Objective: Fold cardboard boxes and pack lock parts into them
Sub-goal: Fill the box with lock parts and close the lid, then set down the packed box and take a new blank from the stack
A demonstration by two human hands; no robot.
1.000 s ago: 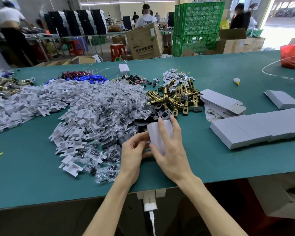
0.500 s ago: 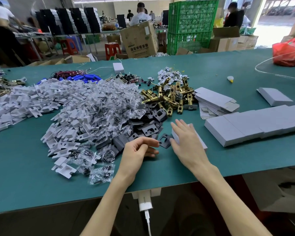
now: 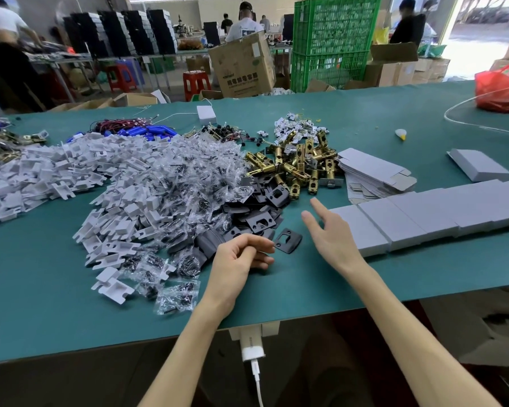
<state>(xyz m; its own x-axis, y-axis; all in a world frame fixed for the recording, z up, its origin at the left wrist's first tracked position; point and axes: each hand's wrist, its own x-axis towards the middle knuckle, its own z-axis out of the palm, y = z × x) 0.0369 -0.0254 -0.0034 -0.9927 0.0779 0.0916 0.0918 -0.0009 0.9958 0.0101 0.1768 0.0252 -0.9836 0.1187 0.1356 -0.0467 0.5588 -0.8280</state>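
Observation:
My left hand rests on the green table with its fingers loosely curled; the fingertips lie beside a corner of a single black strike plate, which lies flat. My right hand is spread, fingers straight, just left of the nearest closed grey box at the end of a row of closed boxes. Neither hand holds anything. Behind lie a pile of black plates, brass latches and a stack of flat box blanks.
Clear bags of screws and white inserts cover the left half. One closed box lies apart at the right, a red bag at the far right. A white charger hangs at the table's front edge.
Both hands held a grey box a second ago. The right hand set it down at the left end of the row and let go; the left hand dropped to the table.

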